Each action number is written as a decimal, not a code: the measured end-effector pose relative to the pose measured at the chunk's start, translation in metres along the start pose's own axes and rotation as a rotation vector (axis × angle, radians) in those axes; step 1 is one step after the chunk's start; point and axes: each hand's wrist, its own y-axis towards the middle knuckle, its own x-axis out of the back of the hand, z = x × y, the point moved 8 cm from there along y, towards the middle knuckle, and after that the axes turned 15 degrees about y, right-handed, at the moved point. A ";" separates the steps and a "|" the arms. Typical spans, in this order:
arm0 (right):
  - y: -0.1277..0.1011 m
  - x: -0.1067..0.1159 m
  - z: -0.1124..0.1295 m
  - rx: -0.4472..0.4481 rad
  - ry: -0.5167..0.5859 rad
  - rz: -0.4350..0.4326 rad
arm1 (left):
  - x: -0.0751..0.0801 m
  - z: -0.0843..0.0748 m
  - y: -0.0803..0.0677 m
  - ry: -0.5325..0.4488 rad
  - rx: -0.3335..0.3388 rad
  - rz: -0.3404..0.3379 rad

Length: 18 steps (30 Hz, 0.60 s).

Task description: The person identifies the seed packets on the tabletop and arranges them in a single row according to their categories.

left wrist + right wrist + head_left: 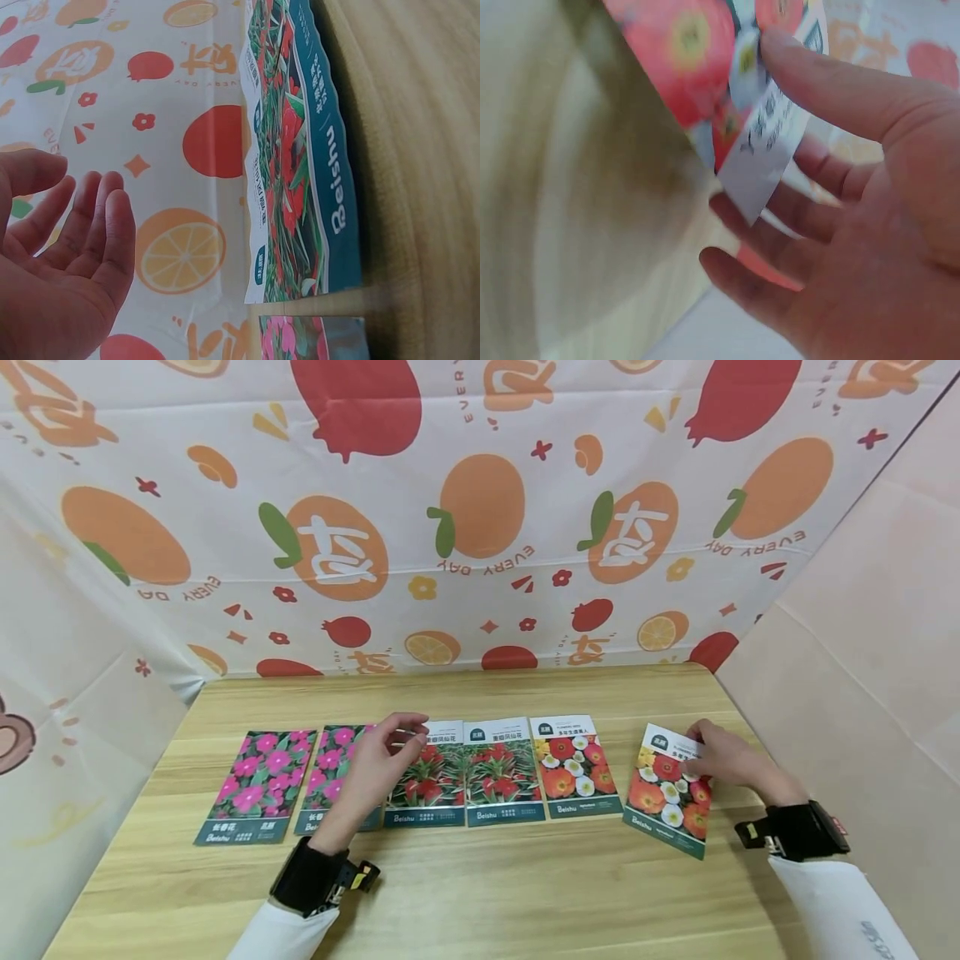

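My right hand (723,756) pinches a poppy seed packet (671,797) by its top right corner, tilted at the right end of the row. In the right wrist view the thumb lies over the front of the packet (697,60), fingers behind it. My left hand (378,760) holds nothing; its fingers are loosely bent over the second pink-flower packet (330,777) and the first red-flower packet (431,789), hiding parts of both. In the left wrist view, the hand (71,255) is apart from the red-flower packets (341,202).
On the wooden table (480,893), another pink-flower packet (255,785) lies far left. A second red-flower packet (504,772) and a poppy packet (575,768) continue the row. A fruit-print cloth (480,602) hangs behind the table, with pale walls (870,635) at the sides.
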 end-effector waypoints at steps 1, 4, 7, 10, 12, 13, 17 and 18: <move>0.000 0.004 0.001 0.019 0.023 0.009 | 0.000 0.000 0.000 0.000 0.000 -0.002; -0.003 0.016 0.003 0.054 0.098 0.047 | 0.001 -0.002 0.000 0.006 -0.007 -0.005; -0.006 0.026 0.009 0.081 0.195 0.090 | 0.000 -0.004 0.000 0.018 -0.012 -0.004; -0.009 0.034 0.015 0.081 0.273 0.103 | 0.000 -0.006 0.001 0.021 -0.003 0.000; -0.009 0.037 0.021 0.093 0.303 0.096 | -0.001 -0.008 0.002 0.013 -0.005 0.010; -0.008 0.038 0.025 0.103 0.312 0.090 | -0.001 -0.009 0.002 0.007 -0.010 0.014; -0.001 0.038 0.046 0.142 0.314 0.067 | -0.007 -0.015 0.004 -0.036 -0.059 0.014; 0.002 0.037 0.052 0.146 0.315 0.057 | -0.015 -0.006 0.008 -0.061 -0.095 0.013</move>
